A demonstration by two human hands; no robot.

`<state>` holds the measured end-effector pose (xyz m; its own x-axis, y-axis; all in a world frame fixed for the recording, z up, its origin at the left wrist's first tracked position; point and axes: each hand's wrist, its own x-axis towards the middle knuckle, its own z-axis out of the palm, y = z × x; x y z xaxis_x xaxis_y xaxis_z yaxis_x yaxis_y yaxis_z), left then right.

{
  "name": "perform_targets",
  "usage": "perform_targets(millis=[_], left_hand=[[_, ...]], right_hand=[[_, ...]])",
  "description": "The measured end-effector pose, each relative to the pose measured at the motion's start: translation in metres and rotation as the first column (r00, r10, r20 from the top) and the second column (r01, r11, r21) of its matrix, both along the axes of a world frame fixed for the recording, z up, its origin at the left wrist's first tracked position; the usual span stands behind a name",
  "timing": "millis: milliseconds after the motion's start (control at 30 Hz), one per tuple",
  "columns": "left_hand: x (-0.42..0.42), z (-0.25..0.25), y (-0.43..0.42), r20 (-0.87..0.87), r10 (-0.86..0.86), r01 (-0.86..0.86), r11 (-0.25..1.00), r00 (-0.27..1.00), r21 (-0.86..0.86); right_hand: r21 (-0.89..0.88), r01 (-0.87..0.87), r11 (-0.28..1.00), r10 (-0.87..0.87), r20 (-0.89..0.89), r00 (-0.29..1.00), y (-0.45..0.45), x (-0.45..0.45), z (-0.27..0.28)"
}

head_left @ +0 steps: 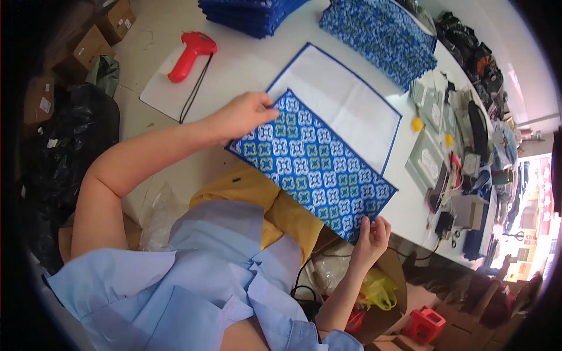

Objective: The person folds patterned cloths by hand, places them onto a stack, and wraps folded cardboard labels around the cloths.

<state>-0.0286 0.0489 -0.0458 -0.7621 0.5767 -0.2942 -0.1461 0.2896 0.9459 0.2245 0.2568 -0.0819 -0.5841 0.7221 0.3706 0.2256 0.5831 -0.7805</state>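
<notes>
A blue, white and green patterned cloth [310, 164] with blue edging slants across the near edge of the table. My left hand [256, 114] pinches its upper left part between thumb and fingers. At its lower right corner, the thumb and fingers of my right hand [371, 238] close on the edge. Beyond the patterned side lies a white panel [345, 99] with a blue border, partly covered by it. Whether the two are one folded cloth or separate pieces, I cannot tell.
A red gun-shaped tool [192, 57] with a black cord lies at the left of the white table [234, 73]. Stacks of blue cloth [252, 14] and blue printed fabric [374, 41] stand behind. Packets and small items crowd the right. Black bags [76, 152] sit on the floor.
</notes>
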Motion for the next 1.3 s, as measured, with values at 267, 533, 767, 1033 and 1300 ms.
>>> perform_targets(millis=[267, 533, 767, 1033, 1300], left_hand=[[-0.009, 0.012, -0.002, -0.225, -0.058, 0.08, 0.993, 0.973, 0.089], [-0.14, 0.13, 0.109, -0.689, 0.345, 0.022, 0.886, 0.637, 0.464], [-0.283, 0.158, 0.209, -0.633, 0.383, -0.343, 0.92, 0.672, 0.193], [-0.297, 0.119, 0.214, -0.559, 0.204, -0.446, 0.829, 0.804, -0.338], [-0.289, 0.103, 0.219, -0.801, 0.088, -0.535, 0.786, 0.593, -0.31]], right_hand=[[-0.447, -0.103, 0.889, 0.018, -0.191, 0.981, 0.003, -0.017, 0.043], [-0.153, -0.246, 0.957, 0.163, -0.417, 0.894, 0.133, -0.156, 0.161], [0.032, -0.032, 0.999, 0.035, -0.105, 0.994, 0.263, -0.339, 0.193], [-0.19, 0.026, 0.981, 0.021, 0.241, 0.97, 0.284, -0.38, 0.123], [0.257, 0.07, 0.964, -0.157, 0.339, 0.928, 0.262, -0.369, 0.125]])
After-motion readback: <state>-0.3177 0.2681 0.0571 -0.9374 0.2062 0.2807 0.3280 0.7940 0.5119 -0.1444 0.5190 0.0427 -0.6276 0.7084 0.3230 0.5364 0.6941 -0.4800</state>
